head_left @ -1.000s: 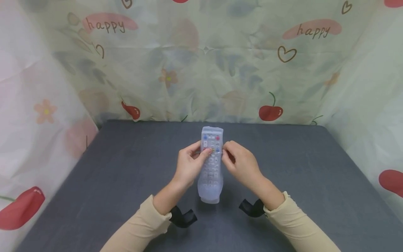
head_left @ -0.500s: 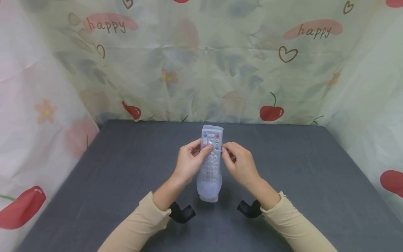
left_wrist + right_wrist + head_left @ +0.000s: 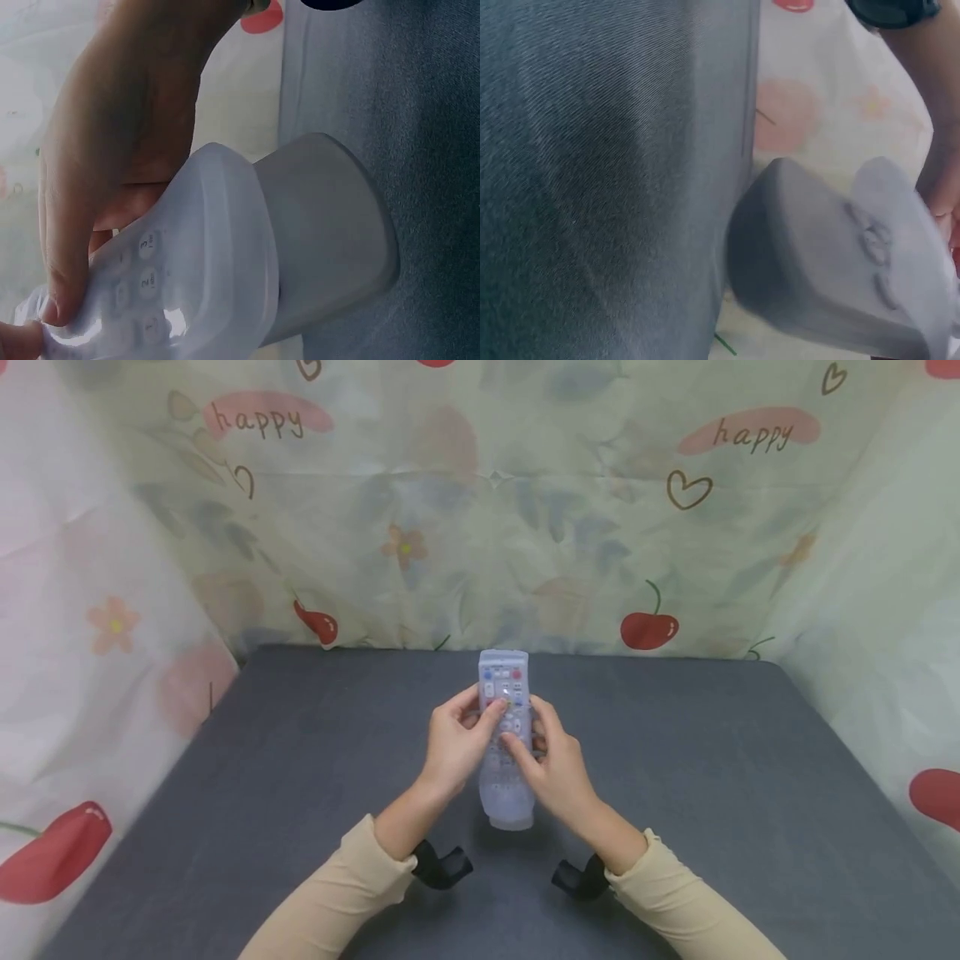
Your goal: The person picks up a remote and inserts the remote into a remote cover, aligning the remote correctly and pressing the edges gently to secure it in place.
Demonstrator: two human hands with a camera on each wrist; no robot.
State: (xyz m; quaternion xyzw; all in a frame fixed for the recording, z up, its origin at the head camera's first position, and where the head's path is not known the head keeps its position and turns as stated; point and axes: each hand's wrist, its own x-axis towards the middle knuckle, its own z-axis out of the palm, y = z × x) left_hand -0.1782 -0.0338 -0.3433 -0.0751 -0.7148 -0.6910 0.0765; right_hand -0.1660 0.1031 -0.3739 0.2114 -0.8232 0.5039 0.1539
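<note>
A pale remote control (image 3: 504, 681) in a translucent cover (image 3: 504, 793) is held upright near the middle of the head view. My left hand (image 3: 456, 745) grips its left edge, thumb across the buttons. On the other side my right hand (image 3: 561, 772) holds the right edge, thumb on the front a little lower. The left wrist view shows the cover's lower rim (image 3: 232, 247) standing loose around the remote's bare grey end (image 3: 330, 232), which sticks out below. The right wrist view catches that grey end (image 3: 817, 255) from behind. Most fingers behind the remote are hidden.
A dark grey table (image 3: 337, 735) lies beneath both hands, with the remote's lower end raised above it. A printed curtain (image 3: 495, 552) encloses the back and sides. A black wrist strap (image 3: 442, 867) hangs under each forearm.
The remote has moved slightly up and away. My right hand, earlier with its fingertips bunched at the remote's right edge, now lies along that edge with its thumb on the front.
</note>
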